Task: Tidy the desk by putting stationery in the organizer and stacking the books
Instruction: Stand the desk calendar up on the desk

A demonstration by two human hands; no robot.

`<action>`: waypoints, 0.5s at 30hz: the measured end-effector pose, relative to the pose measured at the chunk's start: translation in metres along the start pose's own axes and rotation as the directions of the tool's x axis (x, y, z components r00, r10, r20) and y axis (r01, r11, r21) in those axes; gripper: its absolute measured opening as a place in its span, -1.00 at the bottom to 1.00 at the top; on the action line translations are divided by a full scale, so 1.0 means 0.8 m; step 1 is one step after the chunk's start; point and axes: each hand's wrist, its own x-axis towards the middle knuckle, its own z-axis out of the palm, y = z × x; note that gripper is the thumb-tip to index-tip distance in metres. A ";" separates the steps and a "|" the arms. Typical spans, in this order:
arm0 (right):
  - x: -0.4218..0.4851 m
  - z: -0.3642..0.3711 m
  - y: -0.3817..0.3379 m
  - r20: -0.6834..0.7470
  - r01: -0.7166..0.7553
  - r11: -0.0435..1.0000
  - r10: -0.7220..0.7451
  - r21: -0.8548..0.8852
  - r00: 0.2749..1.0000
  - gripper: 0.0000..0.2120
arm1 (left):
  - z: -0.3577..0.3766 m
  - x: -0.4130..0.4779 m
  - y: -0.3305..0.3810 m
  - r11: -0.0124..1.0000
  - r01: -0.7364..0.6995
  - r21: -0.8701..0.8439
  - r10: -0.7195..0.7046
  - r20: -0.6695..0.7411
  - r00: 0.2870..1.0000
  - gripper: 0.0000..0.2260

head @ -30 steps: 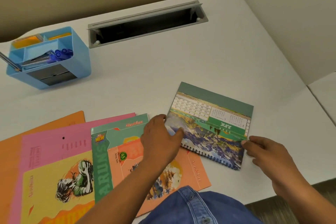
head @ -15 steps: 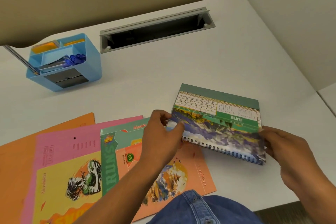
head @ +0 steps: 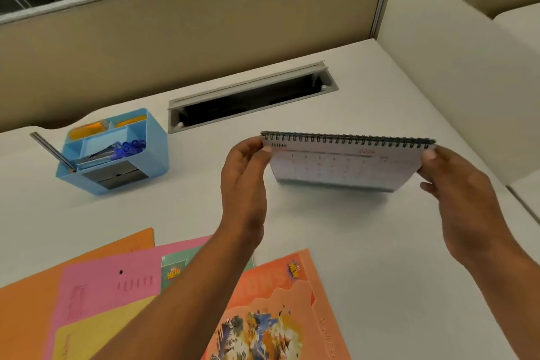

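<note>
A spiral-bound desk calendar (head: 344,165) stands upright on the white desk (head: 380,257), coil at the top and the June page facing me. My left hand (head: 244,181) pinches its upper left corner and my right hand (head: 455,184) pinches its upper right corner. The light blue organizer (head: 137,152) sits at the back left, holding blue pens, orange notes and a grey rod that leans out to the left. Nearest me lie an orange book (head: 280,310), a green book (head: 172,269), a pink folder (head: 108,286) and an orange folder (head: 32,310), overlapping.
A grey cable slot (head: 251,96) is set into the desk behind the calendar. A beige partition (head: 204,38) runs along the back and a cream divider (head: 455,73) closes the right side.
Both hands lifted the calendar off the desk, flipped it over and stood it upright farther back, with the coil now on top. The camera tilted upward.
</note>
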 end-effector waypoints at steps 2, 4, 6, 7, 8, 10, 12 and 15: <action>0.020 0.007 0.001 -0.045 -0.001 1.000 0.001 0.000 0.999 -0.75 | 0.005 0.017 0.001 0.999 -0.038 0.005 0.038 -0.002 0.999 -0.81; 0.041 0.017 -0.001 -0.054 0.011 1.000 -0.011 -0.006 0.998 -0.76 | 0.009 0.036 0.002 0.993 -0.101 0.058 0.101 0.005 0.995 -0.81; 0.061 0.029 -0.007 -0.036 0.031 0.999 -0.032 -0.007 0.999 -0.86 | 0.013 0.057 0.002 0.987 -0.145 0.068 0.143 0.027 0.989 -0.77; 0.070 0.035 -0.010 -0.025 0.041 0.999 -0.041 -0.010 0.999 -0.90 | 0.015 0.067 0.003 0.988 -0.147 0.045 0.145 0.036 0.989 -0.74; 0.079 0.041 -0.012 -0.017 0.051 0.999 -0.051 -0.016 0.999 -0.91 | 0.016 0.077 0.004 0.990 -0.141 0.020 0.140 0.038 0.989 -0.70; 0.097 0.053 -0.015 -0.002 0.052 0.998 -0.052 -0.031 0.999 -0.88 | 0.020 0.096 0.005 0.993 -0.112 -0.020 0.113 0.034 0.993 -0.68; 0.113 0.063 -0.016 0.017 0.034 0.999 -0.034 -0.015 0.999 -0.86 | 0.025 0.112 0.006 0.997 -0.069 -0.023 0.070 0.026 0.997 -0.74; 0.128 0.075 -0.014 0.019 0.003 1.000 -0.003 0.014 1.000 -0.86 | 0.030 0.134 0.005 0.999 -0.003 -0.033 0.003 0.011 1.000 -0.77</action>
